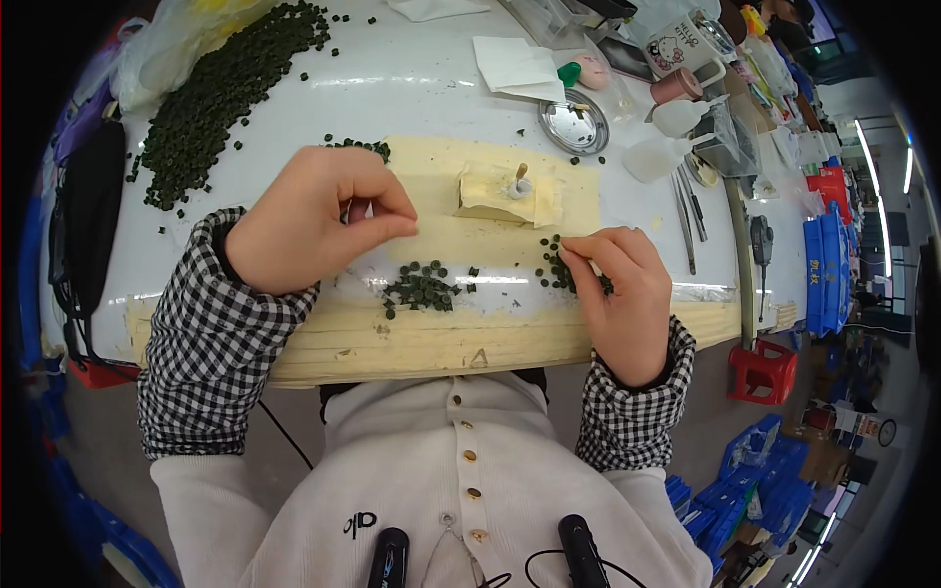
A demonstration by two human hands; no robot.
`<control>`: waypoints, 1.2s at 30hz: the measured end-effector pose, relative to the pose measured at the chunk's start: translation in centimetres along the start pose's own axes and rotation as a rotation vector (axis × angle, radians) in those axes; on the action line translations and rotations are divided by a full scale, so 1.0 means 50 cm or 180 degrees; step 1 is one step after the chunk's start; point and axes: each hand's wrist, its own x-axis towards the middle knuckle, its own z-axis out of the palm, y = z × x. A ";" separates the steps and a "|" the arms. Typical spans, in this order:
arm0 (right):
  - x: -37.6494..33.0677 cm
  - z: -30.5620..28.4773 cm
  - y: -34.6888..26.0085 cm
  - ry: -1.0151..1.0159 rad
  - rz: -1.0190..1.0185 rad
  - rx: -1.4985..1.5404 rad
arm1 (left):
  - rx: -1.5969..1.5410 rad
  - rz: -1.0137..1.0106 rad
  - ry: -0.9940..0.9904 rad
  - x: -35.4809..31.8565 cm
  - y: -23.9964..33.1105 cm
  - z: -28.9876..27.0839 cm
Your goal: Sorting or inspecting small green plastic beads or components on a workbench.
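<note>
Thumb and forefinger of my left hand (328, 218) are closed in a pinch above the left part of the yellow taped sheet (421, 162); anything between the tips is too small to make out. My right hand (627, 289) also pinches, its tips at a small group of dark green round pieces (551, 267); whether one is gripped, I cannot tell. Between the hands, on the sheet, stands a tape-covered block (495, 201) with a small white holder and brown peg (520, 181) on top. Nearer me lies another cluster of dark green pieces (421, 286).
A large heap of the same green pieces (230, 93) spreads at the far left, by a plastic bag (162, 49). At the right are a round metal lid (573, 122), squeeze bottles (655, 157), tweezers (684, 220) and a mug (681, 47). Yellow tape covers the table's front edge (421, 343).
</note>
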 end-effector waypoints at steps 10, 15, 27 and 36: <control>0.012 0.038 -0.013 0.0100 -0.0241 -0.0266 | -0.0004 -0.0221 0.1577 -0.008 -0.052 -0.088; 0.003 0.023 -0.019 0.0120 -0.0037 0.0118 | 0.0667 -0.0236 0.1213 -0.002 -0.051 -0.061; 0.003 0.022 -0.055 -0.0022 0.0114 0.1052 | 0.1248 -0.0062 0.0592 0.013 -0.047 0.004; 0.004 0.028 -0.062 -0.0184 0.0099 0.1374 | 0.0193 -0.0467 0.0107 -0.003 0.001 -0.028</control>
